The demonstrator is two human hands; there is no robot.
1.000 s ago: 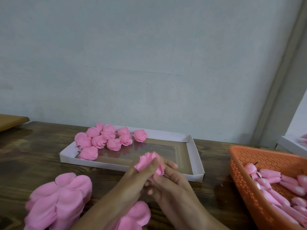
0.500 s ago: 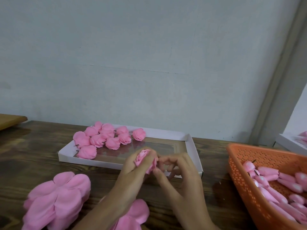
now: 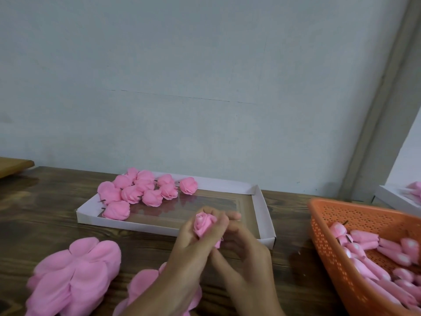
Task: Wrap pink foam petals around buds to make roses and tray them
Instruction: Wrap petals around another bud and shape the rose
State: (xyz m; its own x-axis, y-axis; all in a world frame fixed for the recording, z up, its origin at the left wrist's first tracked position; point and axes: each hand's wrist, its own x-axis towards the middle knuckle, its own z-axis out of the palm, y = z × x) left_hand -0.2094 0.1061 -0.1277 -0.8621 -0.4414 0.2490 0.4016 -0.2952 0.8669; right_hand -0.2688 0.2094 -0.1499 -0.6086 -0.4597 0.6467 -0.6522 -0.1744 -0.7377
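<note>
Left hand [image 3: 196, 242]: fingers and thumb curled round the rose [image 3: 204, 224], gripping it from the left and below.
Right hand [image 3: 246, 254]: fingers bent. Their tips reach round the far side of the rose and the thumb comes in at its base, so it holds the flower too.
Rose in hand: one, with its spiral centre facing up, held over the near edge of the tray [image 3: 136, 225].
Finished roses [image 3: 152, 197]: about eleven, bunched in the tray's far left corner. They overlap, so the count is not firm.
Petal stacks [image 3: 75, 277]: two on the table [image 3: 45, 213] near the left. The second one is partly under the left forearm.
Buds [image 3: 362, 237]: well over a dozen in the orange basket [image 3: 323, 226] on the right, too heaped to count.
Second tray [image 3: 391, 199]: at the right edge, with something pink in it.
</note>
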